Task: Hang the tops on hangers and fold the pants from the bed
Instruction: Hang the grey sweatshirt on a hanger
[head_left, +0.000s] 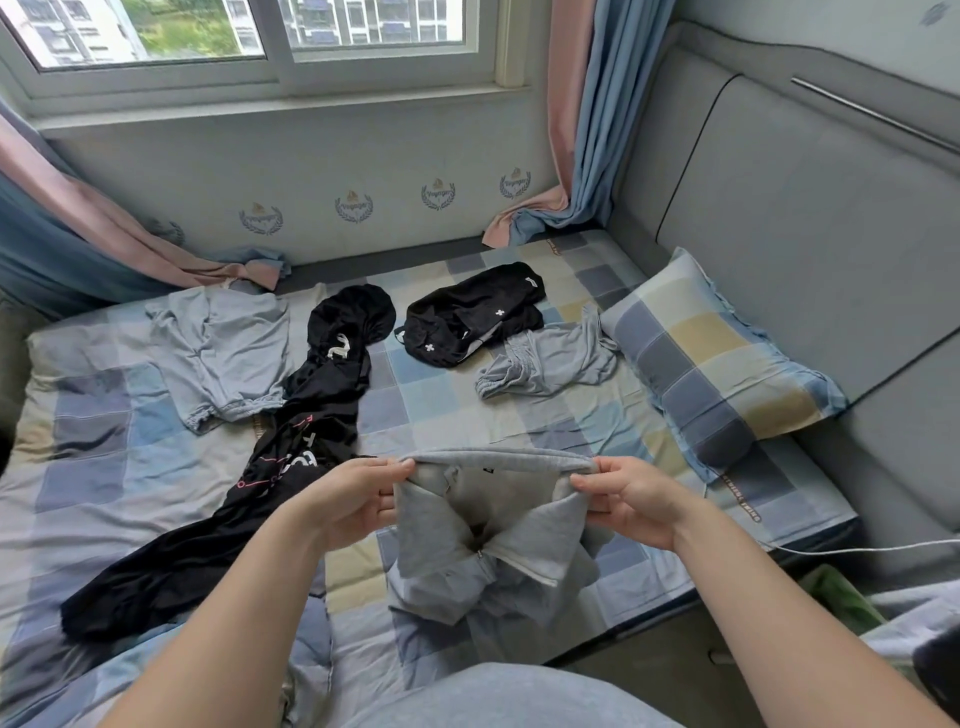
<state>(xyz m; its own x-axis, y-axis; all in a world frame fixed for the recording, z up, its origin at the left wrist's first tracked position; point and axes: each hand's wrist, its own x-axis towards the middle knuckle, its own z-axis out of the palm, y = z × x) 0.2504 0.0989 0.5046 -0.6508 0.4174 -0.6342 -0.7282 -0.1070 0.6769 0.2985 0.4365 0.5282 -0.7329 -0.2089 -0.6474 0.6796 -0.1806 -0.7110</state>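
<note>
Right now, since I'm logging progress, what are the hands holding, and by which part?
The left hand and right hand pinch the grey zip top by its upper edge, one at each end.

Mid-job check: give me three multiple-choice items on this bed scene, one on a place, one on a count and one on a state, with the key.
1. Where does the pillow lie?
A. at the right of the bed, beside the padded headboard
B. under the window
C. on the floor

2. How many black garments lie on the bed?
A. one
B. two
C. four

3. The grey zip top is:
A. on a hanger
B. flat and untouched
C. gripped by both hands

Key:
1 A, it sits beside the headboard.
2 B, there is a long printed one and one with white crosses.
3 C, the left hand and right hand pinch its upper edge.
</note>
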